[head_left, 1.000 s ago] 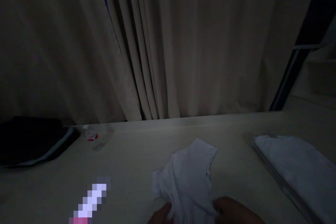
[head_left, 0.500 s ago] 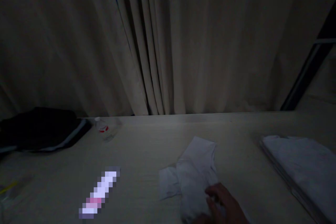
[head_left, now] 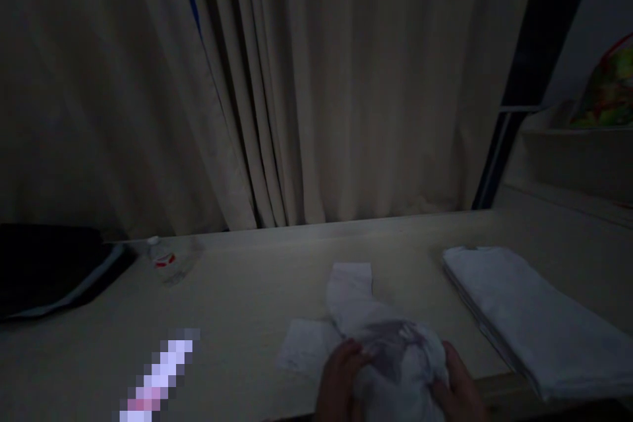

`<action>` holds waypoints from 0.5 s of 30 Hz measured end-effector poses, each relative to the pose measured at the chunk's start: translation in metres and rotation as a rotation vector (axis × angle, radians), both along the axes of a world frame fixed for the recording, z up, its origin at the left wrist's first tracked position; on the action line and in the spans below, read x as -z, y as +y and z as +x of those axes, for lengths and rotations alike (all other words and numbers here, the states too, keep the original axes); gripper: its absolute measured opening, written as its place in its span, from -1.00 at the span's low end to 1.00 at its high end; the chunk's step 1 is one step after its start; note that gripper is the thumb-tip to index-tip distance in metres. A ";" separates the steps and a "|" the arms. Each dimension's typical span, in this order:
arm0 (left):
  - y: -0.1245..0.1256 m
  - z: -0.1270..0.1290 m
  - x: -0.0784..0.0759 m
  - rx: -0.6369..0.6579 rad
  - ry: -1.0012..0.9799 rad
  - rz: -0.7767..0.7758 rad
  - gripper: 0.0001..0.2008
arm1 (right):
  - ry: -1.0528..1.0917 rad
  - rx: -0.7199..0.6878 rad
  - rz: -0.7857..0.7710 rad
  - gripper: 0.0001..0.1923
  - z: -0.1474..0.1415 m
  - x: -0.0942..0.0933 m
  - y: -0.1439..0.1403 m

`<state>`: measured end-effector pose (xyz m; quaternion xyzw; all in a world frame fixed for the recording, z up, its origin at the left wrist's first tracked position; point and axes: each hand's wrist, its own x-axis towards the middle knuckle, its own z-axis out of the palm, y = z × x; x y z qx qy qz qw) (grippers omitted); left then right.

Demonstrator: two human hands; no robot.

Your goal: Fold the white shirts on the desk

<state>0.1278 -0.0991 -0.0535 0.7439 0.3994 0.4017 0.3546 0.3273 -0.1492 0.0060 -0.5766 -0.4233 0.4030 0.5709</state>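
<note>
A small white garment (head_left: 376,330) with a dark print lies bunched on the pale table (head_left: 247,297) near its front edge. My left hand (head_left: 339,379) grips its left side and my right hand (head_left: 457,386) grips its right side. One narrow end of the garment reaches away from me, and a flat white flap (head_left: 304,349) sticks out to the left. The scene is very dim.
A stack of folded white cloth (head_left: 534,316) lies at the right. A clear plastic bottle (head_left: 171,260) lies on its side at the back left, next to a dark bag (head_left: 54,267). A pixelated strip (head_left: 158,376) lies front left. Beige curtains (head_left: 297,79) hang behind.
The garment has been folded narrower and bunched up. My left hand, out of view half a second ago, is back on it, and both hands now hold its near end.
</note>
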 end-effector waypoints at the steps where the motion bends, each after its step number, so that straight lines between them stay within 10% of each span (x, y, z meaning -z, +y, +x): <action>1: 0.001 -0.010 0.007 -0.070 0.130 0.021 -0.44 | 0.131 -0.009 -0.050 -0.53 0.007 -0.006 0.000; 7: 0.002 -0.003 0.016 -0.014 0.508 -0.046 -0.26 | 0.492 -0.167 -0.156 -0.49 0.017 -0.041 -0.001; 15: 0.027 -0.024 -0.069 0.052 0.126 -0.200 -0.81 | -0.202 -0.170 -0.083 -0.60 0.098 -0.045 0.017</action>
